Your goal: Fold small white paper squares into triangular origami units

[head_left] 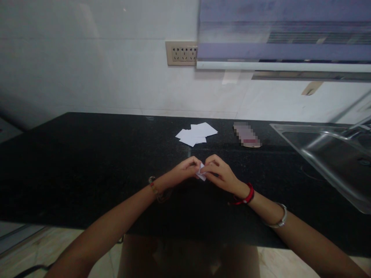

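Between my two hands is a small piece of folded white paper, just above the black countertop. My left hand pinches its left side with thumb and fingers. From the right, my right hand grips the same paper, its fingers bent over the top and partly hiding it. Beyond my hands lies a loose, overlapping pile of white paper sheets on the counter.
A blurred-out phone-like object lies right of the pile. Farther right a steel sink is set into the black countertop. A socket strip and a purple-grey panel are on the wall behind.
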Action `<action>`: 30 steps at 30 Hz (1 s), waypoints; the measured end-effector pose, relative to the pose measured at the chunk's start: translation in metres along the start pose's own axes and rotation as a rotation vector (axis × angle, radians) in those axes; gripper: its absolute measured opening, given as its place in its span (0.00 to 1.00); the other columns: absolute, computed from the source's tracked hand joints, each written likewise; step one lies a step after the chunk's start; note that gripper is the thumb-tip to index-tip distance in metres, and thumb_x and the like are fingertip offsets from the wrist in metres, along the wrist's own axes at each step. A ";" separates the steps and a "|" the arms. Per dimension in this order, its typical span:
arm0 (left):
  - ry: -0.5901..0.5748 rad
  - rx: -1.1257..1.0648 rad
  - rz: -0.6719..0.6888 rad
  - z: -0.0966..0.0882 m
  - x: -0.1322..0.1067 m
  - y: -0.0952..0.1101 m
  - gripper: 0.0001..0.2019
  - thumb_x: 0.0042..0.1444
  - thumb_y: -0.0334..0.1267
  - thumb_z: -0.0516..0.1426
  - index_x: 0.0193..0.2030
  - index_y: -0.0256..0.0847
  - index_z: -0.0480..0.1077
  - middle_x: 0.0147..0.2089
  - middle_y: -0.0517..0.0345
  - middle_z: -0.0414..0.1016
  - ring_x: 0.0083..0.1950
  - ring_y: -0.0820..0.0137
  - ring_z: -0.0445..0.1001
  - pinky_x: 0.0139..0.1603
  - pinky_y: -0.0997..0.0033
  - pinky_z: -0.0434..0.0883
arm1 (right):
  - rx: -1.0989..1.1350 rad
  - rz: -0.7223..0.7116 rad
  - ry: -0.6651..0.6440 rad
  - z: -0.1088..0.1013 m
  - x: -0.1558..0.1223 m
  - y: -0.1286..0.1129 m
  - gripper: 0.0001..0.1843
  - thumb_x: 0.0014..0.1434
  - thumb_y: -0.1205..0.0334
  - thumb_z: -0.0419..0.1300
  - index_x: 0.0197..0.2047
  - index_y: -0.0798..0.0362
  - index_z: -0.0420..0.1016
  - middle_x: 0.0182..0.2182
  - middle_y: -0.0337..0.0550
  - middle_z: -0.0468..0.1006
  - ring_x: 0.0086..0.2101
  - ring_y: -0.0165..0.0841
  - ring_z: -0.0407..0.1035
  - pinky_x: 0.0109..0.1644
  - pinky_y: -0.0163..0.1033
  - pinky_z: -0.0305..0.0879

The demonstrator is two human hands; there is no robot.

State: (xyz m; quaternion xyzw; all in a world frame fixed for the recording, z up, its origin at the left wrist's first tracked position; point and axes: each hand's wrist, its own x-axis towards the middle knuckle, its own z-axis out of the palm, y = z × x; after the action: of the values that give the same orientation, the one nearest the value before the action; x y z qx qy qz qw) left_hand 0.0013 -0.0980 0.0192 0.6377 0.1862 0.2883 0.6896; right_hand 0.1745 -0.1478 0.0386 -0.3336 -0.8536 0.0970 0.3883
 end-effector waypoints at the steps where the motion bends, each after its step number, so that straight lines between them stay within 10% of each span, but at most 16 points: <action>1: 0.035 -0.012 -0.002 0.001 0.000 0.000 0.12 0.47 0.43 0.56 0.32 0.38 0.59 0.37 0.59 0.63 0.34 0.76 0.66 0.33 0.75 0.66 | -0.007 0.014 0.022 0.001 0.000 0.000 0.07 0.55 0.67 0.52 0.36 0.52 0.70 0.32 0.43 0.65 0.34 0.29 0.63 0.35 0.35 0.62; 9: 0.262 0.307 0.156 0.008 -0.001 0.006 0.07 0.49 0.37 0.54 0.33 0.36 0.64 0.39 0.55 0.62 0.38 0.73 0.66 0.35 0.74 0.67 | -0.084 0.212 0.167 0.004 -0.004 0.004 0.08 0.54 0.65 0.53 0.39 0.53 0.67 0.27 0.40 0.68 0.26 0.28 0.63 0.28 0.33 0.60; 23: 0.265 1.076 0.507 0.004 -0.012 0.013 0.07 0.53 0.33 0.50 0.34 0.40 0.70 0.36 0.54 0.69 0.39 0.71 0.66 0.41 0.70 0.65 | -0.178 0.017 0.070 0.001 -0.002 -0.002 0.03 0.55 0.66 0.52 0.33 0.54 0.66 0.29 0.43 0.70 0.31 0.29 0.65 0.34 0.34 0.63; 30: 0.206 1.056 0.473 0.004 -0.019 0.022 0.08 0.54 0.36 0.50 0.32 0.39 0.69 0.32 0.55 0.72 0.34 0.73 0.69 0.36 0.74 0.66 | -0.464 -0.255 0.038 -0.006 -0.008 -0.002 0.04 0.54 0.69 0.52 0.33 0.55 0.68 0.27 0.44 0.72 0.29 0.30 0.65 0.30 0.34 0.61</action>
State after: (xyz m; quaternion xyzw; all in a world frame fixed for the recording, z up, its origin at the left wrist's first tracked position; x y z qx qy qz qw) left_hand -0.0139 -0.1128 0.0392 0.8877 0.2235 0.3631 0.1738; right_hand 0.1822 -0.1550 0.0388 -0.3052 -0.8806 -0.1572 0.3266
